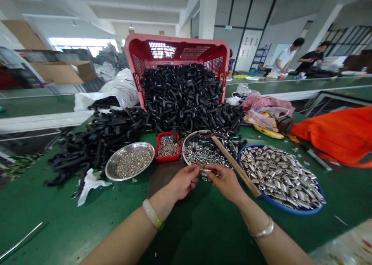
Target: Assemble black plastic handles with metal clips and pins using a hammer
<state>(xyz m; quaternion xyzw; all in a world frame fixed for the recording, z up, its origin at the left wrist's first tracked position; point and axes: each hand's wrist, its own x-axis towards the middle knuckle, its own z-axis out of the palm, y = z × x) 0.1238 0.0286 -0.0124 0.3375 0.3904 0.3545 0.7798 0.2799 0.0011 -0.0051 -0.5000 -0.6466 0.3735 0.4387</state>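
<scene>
My left hand point(186, 180) and my right hand point(225, 180) meet above the table's middle, fingertips pinched. Between them is a small metal spring point(207, 170), its one end at the left fingertips and the other in the right fingers. Just beyond lies a round tray point(186, 156) of washers, bolts and black parts, with a wooden-handled hammer point(232, 161) across its right side. A blue basin point(302, 212) full of springs stands to the right. Left of the hands are a small red box point(178, 156) of tiny metal pieces and a steel dish point(109, 171) of small metal parts.
Behind, a tipped red crate point(177, 40) spills black handles point(186, 90) over the table point(87, 234). Orange cloth point(334, 135) and a banana point(267, 132) lie at right. A metal rod point(21, 239) lies at left. Two people point(286, 59) work at the back right.
</scene>
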